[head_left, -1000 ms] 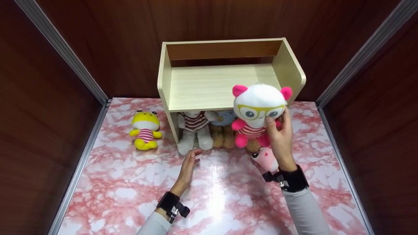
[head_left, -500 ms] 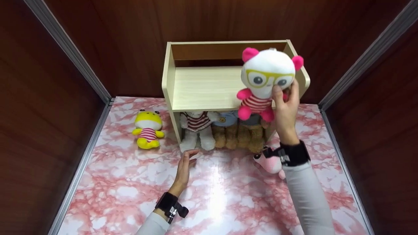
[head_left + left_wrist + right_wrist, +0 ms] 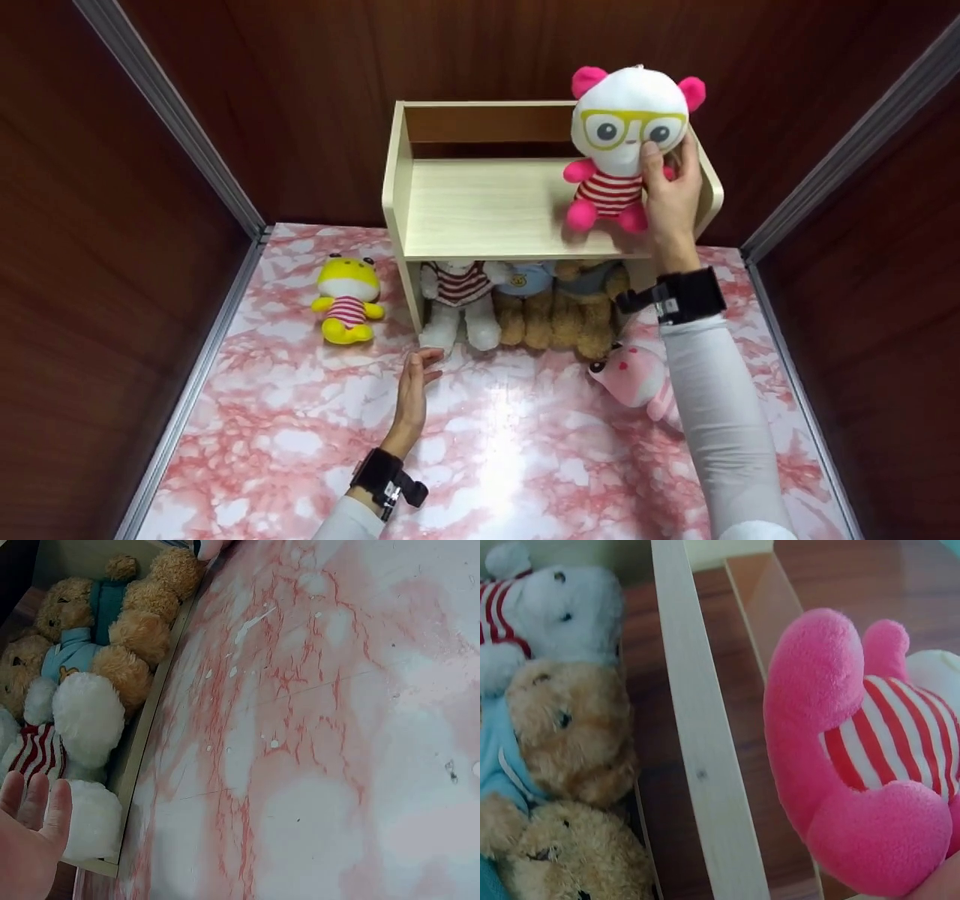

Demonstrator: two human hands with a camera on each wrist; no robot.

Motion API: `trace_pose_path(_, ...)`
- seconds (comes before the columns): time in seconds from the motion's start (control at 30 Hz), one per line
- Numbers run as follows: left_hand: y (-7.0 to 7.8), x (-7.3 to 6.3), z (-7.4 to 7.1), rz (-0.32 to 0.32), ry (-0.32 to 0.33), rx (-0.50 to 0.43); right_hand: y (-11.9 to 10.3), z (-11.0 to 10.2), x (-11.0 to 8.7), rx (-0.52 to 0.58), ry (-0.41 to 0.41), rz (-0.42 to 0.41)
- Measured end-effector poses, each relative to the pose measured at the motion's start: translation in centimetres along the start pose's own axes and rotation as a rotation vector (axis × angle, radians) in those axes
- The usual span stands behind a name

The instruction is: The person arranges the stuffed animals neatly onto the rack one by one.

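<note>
My right hand (image 3: 671, 199) grips a white-and-pink plush toy (image 3: 611, 191) with yellow glasses and a striped body, thumb in front near its face. The toy is held upright at the right part of the upper shelf (image 3: 480, 202); whether its feet touch the board I cannot tell. In the right wrist view its pink legs (image 3: 881, 840) are close, right of the shelf board's edge (image 3: 705, 742). My left hand (image 3: 412, 390), fingers extended and holding nothing, is just in front of a white plush bear (image 3: 461, 300) in the lower compartment.
Two brown teddy bears (image 3: 525, 307) sit beside the white bear under the shelf. A yellow plush toy (image 3: 347, 304) lies on the marbled floor left of the shelf. Near the right forearm lies a pink plush toy (image 3: 634, 379), partly covered by the sleeve. Dark wood panels (image 3: 135, 300) enclose the sides.
My right hand has raised the white-and-pink plush toy from in front of the lower compartment up to the upper shelf, moving away and slightly right. The left hand has barely moved.
</note>
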State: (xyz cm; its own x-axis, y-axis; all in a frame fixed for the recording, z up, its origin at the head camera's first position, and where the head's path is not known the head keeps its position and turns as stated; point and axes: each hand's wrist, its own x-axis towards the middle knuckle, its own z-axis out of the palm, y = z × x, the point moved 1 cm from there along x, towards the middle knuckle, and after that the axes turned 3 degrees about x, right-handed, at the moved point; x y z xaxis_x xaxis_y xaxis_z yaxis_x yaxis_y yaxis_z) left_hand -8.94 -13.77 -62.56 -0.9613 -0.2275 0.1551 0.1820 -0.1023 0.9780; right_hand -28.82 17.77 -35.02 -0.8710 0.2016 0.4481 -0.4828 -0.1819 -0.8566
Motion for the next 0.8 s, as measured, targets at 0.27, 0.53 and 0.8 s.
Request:
trace_pose_path(0.27,-0.3,-0.3,-0.1,-0.021,-0.003,0.018,1.8,-0.2,2.1,0.082,-0.02,0.073)
trace_pose_path(0.53,-0.5,-0.5,0.0,-0.027,-0.008,0.019,2.1,-0.7,3.1,0.038,-0.015,0.118)
trace_pose_path(0.8,-0.2,-0.8,-0.4,-0.019,0.052,0.001,2.5,-0.7,3.3,-0.019,-0.062,0.144)
